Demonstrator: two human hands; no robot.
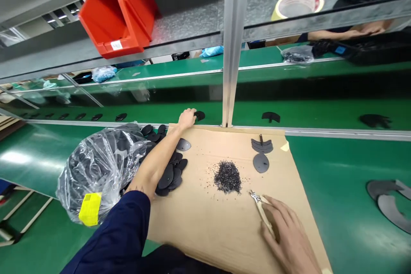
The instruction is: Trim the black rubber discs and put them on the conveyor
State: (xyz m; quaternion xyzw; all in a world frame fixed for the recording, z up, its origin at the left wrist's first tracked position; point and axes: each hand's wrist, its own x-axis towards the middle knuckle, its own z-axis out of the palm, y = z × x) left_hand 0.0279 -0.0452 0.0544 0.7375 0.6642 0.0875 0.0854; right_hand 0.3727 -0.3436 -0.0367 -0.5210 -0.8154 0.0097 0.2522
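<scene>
My left hand [187, 118] reaches over the far edge of a cardboard sheet [205, 231], its fingertips at a flat black piece [199, 115]; I cannot tell if it grips that piece. My right hand [285, 233] is closed on small beige-handled pliers [261, 209] near the sheet's front right. On the cardboard lie a heap of black granules [227, 177], a spread of black discs [168, 175] and a grey disc [183, 144]. Curved black parts [262, 145] sit above another black disc [261, 163]. A clear plastic bag [99, 171] full of black pieces lies left of my left forearm.
A green conveyor belt [340, 167] runs on both sides of the cardboard, with a row of black pieces [270, 116] beyond it. Overhead are a metal shelf, a red plastic bin [117, 13], a tape roll [297, 4] and an aluminium post [233, 43]. A co-worker's hand [369, 29] shows far right.
</scene>
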